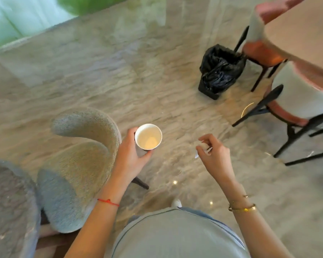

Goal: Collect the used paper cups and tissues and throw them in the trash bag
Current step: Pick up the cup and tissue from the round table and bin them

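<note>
My left hand [131, 152] holds a paper cup [148, 136] upright over the floor; the cup is white inside and looks empty. My right hand [213, 152] is closed on a small crumpled white tissue [203, 146], of which only a bit shows between the fingers. A black trash bag [220, 70] lines a small bin that stands open on the floor, farther ahead and to the right of both hands.
A grey upholstered chair [78, 161] stands close on my left, and a grey table edge [9, 202] at the bottom left. Two black-legged chairs [280, 112] and a table top [304, 34] are at the right, beside the bin. The marble floor [138, 81] lies between.
</note>
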Action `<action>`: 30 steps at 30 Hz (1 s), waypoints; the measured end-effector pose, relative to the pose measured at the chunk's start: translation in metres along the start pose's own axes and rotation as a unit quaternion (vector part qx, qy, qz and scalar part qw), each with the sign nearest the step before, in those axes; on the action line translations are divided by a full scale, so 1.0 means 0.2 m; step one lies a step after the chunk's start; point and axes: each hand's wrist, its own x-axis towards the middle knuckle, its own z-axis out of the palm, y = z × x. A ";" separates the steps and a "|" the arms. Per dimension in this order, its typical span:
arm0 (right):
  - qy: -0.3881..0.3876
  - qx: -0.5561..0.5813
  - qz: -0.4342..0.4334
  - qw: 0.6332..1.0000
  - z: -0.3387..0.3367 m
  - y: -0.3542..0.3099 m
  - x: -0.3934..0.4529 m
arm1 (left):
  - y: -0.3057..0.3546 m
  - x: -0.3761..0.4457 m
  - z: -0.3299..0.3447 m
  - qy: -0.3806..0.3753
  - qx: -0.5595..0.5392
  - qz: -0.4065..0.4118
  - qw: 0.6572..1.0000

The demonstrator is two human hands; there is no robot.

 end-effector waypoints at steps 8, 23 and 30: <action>0.045 0.002 0.053 0.998 -0.25 0.35 0.50 | 0.23 0.59 0.48 -0.064 0.002 0.037 0.997; 0.110 -0.021 0.116 0.987 -0.41 0.76 2.07 | 0.36 2.26 1.24 -0.099 -0.005 0.117 0.988; 0.144 -0.020 0.135 0.980 -0.50 0.94 2.78 | 0.50 3.01 1.61 -0.145 -0.001 0.152 0.978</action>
